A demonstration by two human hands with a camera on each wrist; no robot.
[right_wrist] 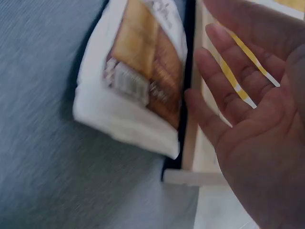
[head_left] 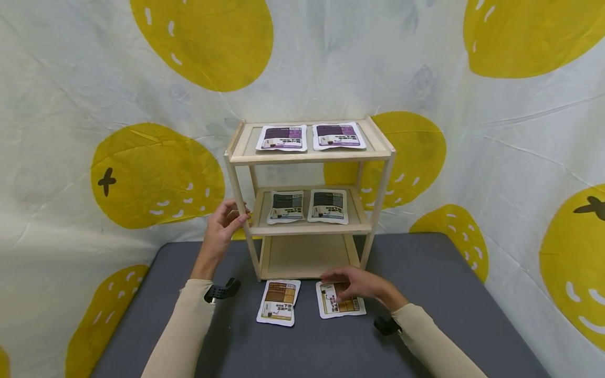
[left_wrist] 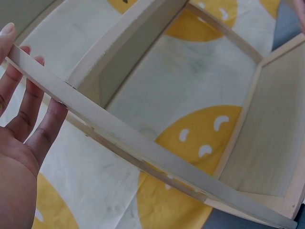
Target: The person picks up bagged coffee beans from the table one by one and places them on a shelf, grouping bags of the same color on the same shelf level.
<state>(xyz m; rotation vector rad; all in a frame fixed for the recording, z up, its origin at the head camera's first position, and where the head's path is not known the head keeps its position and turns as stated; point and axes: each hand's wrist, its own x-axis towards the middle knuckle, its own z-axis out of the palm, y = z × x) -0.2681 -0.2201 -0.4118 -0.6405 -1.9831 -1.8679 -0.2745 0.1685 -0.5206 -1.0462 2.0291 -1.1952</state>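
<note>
A three-tier wooden shelf rack (head_left: pixel 312 230) stands on a dark grey table. My left hand (head_left: pixel 221 223) holds its left front post (left_wrist: pixel 114 116), thumb on one side and fingers on the other. Before the rack lie flat white packets with brown and orange labels, one left packet (head_left: pixel 279 303) and one right packet (head_left: pixel 330 308). Over the right packet is my right hand (head_left: pixel 363 284), which partly covers it in the head view. In the right wrist view, the fingers are spread and relaxed beside that packet (right_wrist: pixel 143 81), with nothing in the palm.
Two purple-labelled packets (head_left: pixel 282 138) lie side by side on the top tier. The middle tier bears two dark green-labelled packets (head_left: pixel 328 206). The bottom tier (head_left: pixel 307 254) sits close to the table (head_left: pixel 425 273). Behind everything hangs a white cloth (head_left: pixel 331 63) with yellow fruit prints.
</note>
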